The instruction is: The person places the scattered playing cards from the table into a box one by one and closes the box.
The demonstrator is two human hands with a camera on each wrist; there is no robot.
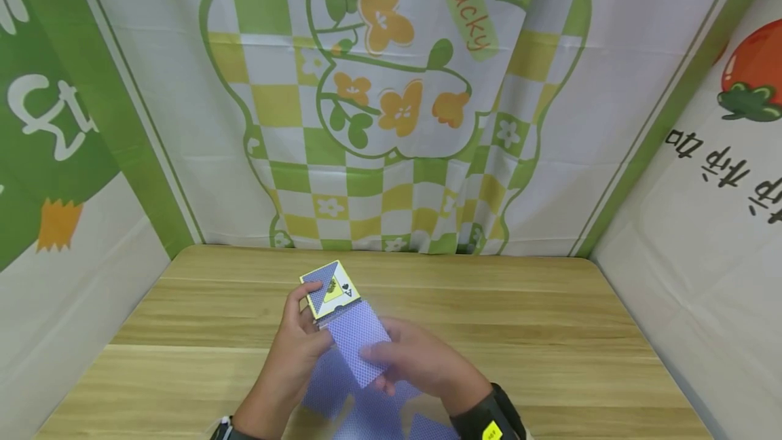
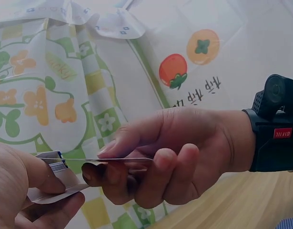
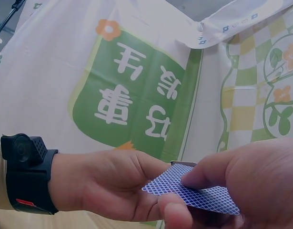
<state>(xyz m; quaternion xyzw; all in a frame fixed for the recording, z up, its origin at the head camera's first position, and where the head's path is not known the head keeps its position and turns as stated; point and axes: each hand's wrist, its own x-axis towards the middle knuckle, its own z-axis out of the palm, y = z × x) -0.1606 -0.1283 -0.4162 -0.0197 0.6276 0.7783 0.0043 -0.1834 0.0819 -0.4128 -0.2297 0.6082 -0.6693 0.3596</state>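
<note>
My left hand (image 1: 294, 343) grips a playing-card box (image 1: 325, 303) with an ace design on its front, tilted above the table. Between thumb and fingers, my right hand (image 1: 421, 357) pinches a blue-patterned playing card (image 1: 353, 337) at the open lower end of the box. Seen edge-on in the left wrist view, the card (image 2: 129, 159) is a thin flat line reaching toward the box (image 2: 58, 193). In the right wrist view its checked back (image 3: 170, 181) faces up beneath the right thumb. Part of the box is hidden behind the left fingers.
Several blue-backed cards (image 1: 328, 386) lie spread on the wooden table (image 1: 519, 311) below the hands, near the front edge. A printed cloth (image 1: 391, 182) hangs behind the table, with more cloth walls at the left and right.
</note>
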